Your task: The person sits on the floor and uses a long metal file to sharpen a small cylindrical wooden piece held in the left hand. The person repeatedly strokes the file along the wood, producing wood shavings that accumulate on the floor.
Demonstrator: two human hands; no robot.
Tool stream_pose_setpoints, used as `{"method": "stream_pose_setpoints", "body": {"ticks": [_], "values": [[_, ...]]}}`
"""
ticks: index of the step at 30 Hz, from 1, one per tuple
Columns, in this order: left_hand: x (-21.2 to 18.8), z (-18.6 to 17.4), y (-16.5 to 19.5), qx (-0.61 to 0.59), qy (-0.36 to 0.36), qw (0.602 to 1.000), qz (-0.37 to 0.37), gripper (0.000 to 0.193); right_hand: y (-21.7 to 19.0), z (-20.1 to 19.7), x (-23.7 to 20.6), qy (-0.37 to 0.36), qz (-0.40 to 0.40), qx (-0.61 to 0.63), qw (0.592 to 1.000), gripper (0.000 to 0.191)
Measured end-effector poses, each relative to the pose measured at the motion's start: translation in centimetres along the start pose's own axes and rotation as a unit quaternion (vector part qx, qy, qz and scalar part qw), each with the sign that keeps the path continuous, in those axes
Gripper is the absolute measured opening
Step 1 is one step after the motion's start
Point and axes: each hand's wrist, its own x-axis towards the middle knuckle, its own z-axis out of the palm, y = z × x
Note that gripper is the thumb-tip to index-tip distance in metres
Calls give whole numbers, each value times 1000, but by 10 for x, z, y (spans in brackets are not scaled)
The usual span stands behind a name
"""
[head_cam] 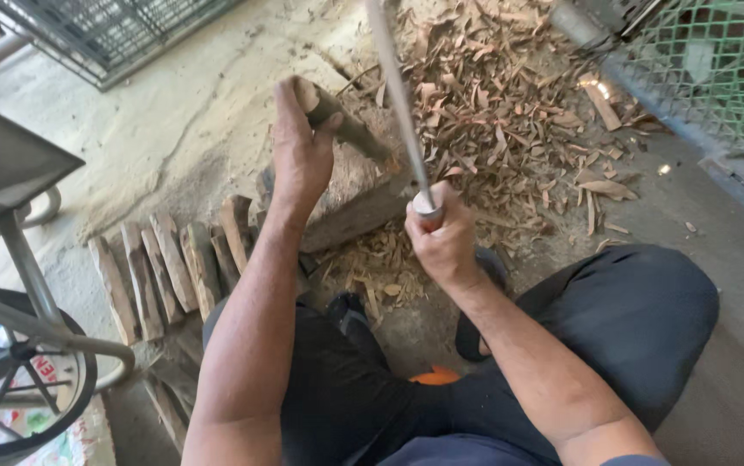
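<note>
- Left hand (301, 155): fingers wrapped around a wooden stick (346, 128), held tilted on the chopping block's (359, 203) top.
- Right hand (442, 242): fist closed on a long blade's handle (426, 205).
- Wood chips (510, 112) beyond the block; split pieces (165, 267) lean at its left.

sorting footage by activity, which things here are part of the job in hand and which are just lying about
In use: left hand holding wood stick on chopping block; right hand gripping long blade.

Lying about: wood chips, row of split pieces, wheel, green mesh.

bare forearms, dark trousers (639, 319), dark sandals (348, 312), no gloves.
</note>
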Motion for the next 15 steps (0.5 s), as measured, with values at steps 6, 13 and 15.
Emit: {"method": "stream_pose_setpoints", "body": {"ticks": [6, 13, 15], "values": [[3, -5, 13, -19, 1, 999, -30, 45, 37, 22, 6, -84, 131, -24, 988, 26], [0, -25, -16, -383, -53, 824, -414, 60, 48, 11, 0, -124, 211, 30, 969, 25], [-3, -12, -34, -353, -112, 784, -499, 60, 47, 9, 0, -102, 147, 8, 984, 30]]}}
